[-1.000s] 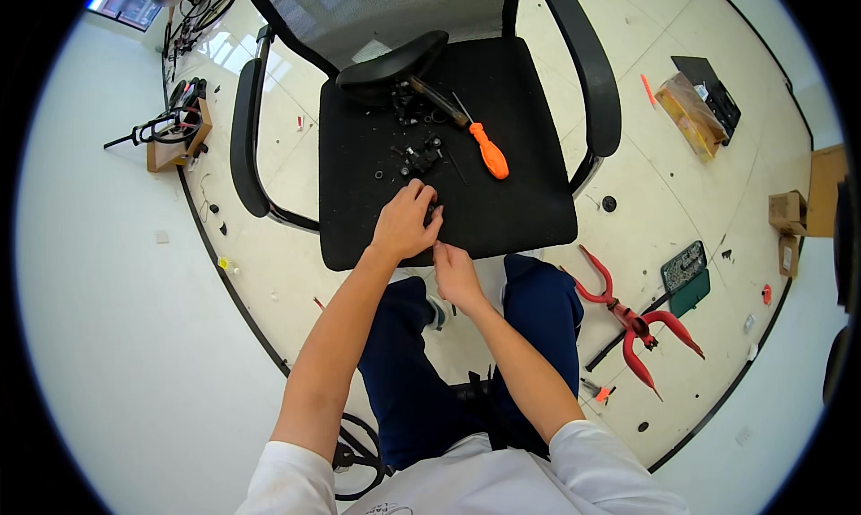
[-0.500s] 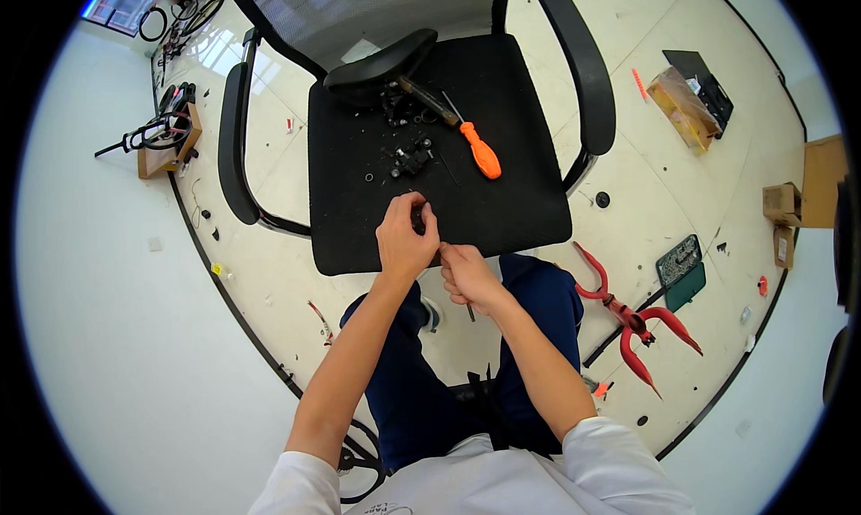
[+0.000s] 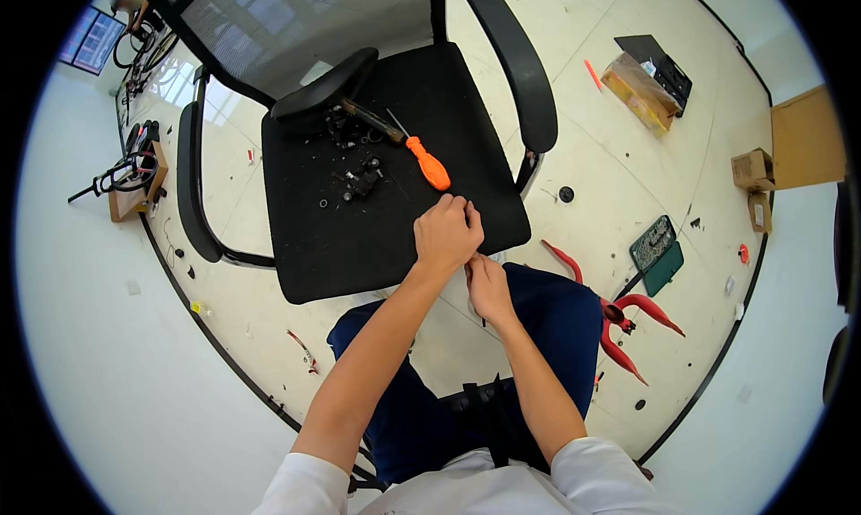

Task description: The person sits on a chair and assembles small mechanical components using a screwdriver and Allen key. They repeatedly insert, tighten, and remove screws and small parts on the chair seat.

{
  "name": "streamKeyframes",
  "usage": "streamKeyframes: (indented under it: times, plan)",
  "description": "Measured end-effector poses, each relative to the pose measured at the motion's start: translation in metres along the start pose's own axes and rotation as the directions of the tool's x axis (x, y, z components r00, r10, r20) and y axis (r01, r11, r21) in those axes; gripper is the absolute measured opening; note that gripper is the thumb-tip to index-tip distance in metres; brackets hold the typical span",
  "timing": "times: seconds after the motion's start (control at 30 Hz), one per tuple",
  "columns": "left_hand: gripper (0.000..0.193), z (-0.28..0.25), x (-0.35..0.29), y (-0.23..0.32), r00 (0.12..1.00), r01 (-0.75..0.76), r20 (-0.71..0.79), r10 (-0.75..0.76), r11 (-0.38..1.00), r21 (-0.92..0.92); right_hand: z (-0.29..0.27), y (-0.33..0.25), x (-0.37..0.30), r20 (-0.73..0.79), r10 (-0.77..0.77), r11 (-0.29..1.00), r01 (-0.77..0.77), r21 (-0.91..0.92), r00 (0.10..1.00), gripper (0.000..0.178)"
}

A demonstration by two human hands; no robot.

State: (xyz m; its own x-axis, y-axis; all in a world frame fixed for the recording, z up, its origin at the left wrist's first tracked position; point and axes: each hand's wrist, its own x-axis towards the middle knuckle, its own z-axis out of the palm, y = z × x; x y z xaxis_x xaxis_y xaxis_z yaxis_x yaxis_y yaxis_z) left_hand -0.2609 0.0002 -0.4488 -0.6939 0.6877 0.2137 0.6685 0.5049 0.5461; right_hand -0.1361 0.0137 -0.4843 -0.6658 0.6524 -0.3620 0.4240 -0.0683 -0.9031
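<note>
Over the front right edge of a black chair seat (image 3: 386,255), my left hand (image 3: 447,234) is closed with its fingers curled. Whatever it holds is hidden behind them. Just below, my right hand (image 3: 490,288) is wrapped round a thin dark rod (image 3: 484,321), whose lower end pokes out beneath the fist. The two hands touch or nearly touch. Beyond them on the seat lie an orange-handled screwdriver (image 3: 429,164), a cluster of small black parts (image 3: 361,180), a small ring (image 3: 323,204) and a bicycle saddle (image 3: 325,86) beside a dark tube (image 3: 373,121).
Chair armrests (image 3: 520,76) rise on both sides of the seat. On the floor to the right are a red forked frame part (image 3: 653,310), a green case (image 3: 665,268) and an open box (image 3: 641,94). A carton with bicycle parts (image 3: 134,201) stands at left.
Both hands have shifted right across the seat's front edge, the left now nearer the screwdriver. The view has turned, so the chair appears further left. The rod remains in my right hand.
</note>
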Motion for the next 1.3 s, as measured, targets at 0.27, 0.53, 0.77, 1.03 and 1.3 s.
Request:
streamKeyframes:
  times: [0.27,0.53,0.77,1.03,1.3]
  plan:
    - [0.021,0.015,0.005,0.014,0.999,0.043,-0.012,-0.044,0.998,-0.045,-0.016,0.001,-0.004,-0.123,-0.005,0.996,0.016,0.092,0.992,0.043]
    - [0.018,0.018,-0.001,0.008,0.997,0.032,-0.068,-0.044,0.987,-0.160,-0.025,-0.007,0.005,0.307,0.372,0.673,-0.482,0.560,0.876,0.040]
    - [0.016,0.017,0.002,0.017,0.998,-0.038,-0.062,0.031,0.993,-0.108,-0.026,-0.005,0.006,0.027,0.026,0.999,-0.025,-0.040,0.999,0.040]
    - [0.019,0.012,0.036,0.036,0.993,-0.084,-0.090,0.070,0.984,-0.156,-0.048,-0.043,0.024,-0.028,-0.098,0.988,0.094,-0.121,0.995,0.038]
    - [0.029,0.029,0.038,0.032,0.981,0.189,-0.023,-0.192,0.976,-0.111,-0.048,-0.018,0.031,0.010,-0.062,0.997,0.062,0.042,0.998,0.037]
